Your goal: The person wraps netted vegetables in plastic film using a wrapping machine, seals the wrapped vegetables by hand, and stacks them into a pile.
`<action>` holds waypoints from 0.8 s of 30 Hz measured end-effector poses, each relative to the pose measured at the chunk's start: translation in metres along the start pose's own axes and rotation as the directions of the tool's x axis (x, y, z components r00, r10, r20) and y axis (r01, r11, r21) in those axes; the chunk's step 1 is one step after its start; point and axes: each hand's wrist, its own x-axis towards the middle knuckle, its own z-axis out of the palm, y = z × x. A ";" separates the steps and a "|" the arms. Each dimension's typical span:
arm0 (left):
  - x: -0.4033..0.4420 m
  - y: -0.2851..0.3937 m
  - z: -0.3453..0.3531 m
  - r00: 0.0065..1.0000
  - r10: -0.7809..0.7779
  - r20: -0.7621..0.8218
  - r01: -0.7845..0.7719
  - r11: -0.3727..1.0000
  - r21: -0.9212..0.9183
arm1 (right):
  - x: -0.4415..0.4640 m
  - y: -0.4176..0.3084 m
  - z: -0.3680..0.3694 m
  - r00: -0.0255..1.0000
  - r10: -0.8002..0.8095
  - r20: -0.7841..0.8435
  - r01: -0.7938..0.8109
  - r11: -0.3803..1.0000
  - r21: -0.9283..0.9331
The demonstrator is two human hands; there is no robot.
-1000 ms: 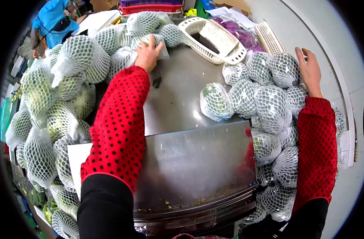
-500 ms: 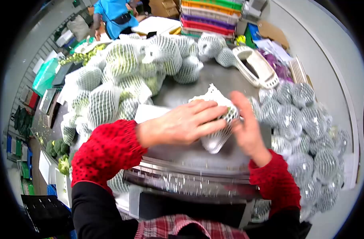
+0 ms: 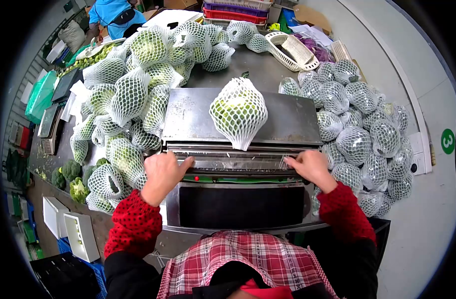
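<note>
A green vegetable in a white foam net (image 3: 239,112) sits by itself on the metal top of the wrapping machine (image 3: 188,112). Clear plastic film (image 3: 233,162) lies across the rollers at the machine's front. At the film's left end my left hand (image 3: 163,174) is closed, thumb pressed against the fingers. My right hand (image 3: 311,167) pinches at the right end of the film. Neither hand touches the netted vegetable.
Netted vegetables (image 3: 130,97) are heaped on the left, film-wrapped ones (image 3: 355,144) on the right. A white basket (image 3: 287,57) and stacked crates (image 3: 235,14) stand behind. Loose broccoli (image 3: 71,170) lies at the left. A person in blue (image 3: 113,17) is at the back left.
The netted vegetable has gone from between my hands onto the machine top. Both hands have moved apart and down to the film at the machine's front, where they have closed.
</note>
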 end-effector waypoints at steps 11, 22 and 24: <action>-0.029 -0.007 -0.071 0.673 0.043 0.739 0.730 0.125 -0.672 | -0.073 -0.024 -0.049 0.910 -0.185 0.371 -0.308 0.296 0.904; 0.129 0.020 0.086 0.997 -0.014 0.082 0.083 0.127 -0.988 | 0.144 -0.052 0.015 0.884 -0.085 -0.459 0.467 0.183 0.865; 0.123 0.016 0.061 0.972 0.233 -0.006 -0.086 0.337 -0.938 | 0.127 -0.054 -0.003 0.908 -0.240 -0.345 0.372 0.081 0.925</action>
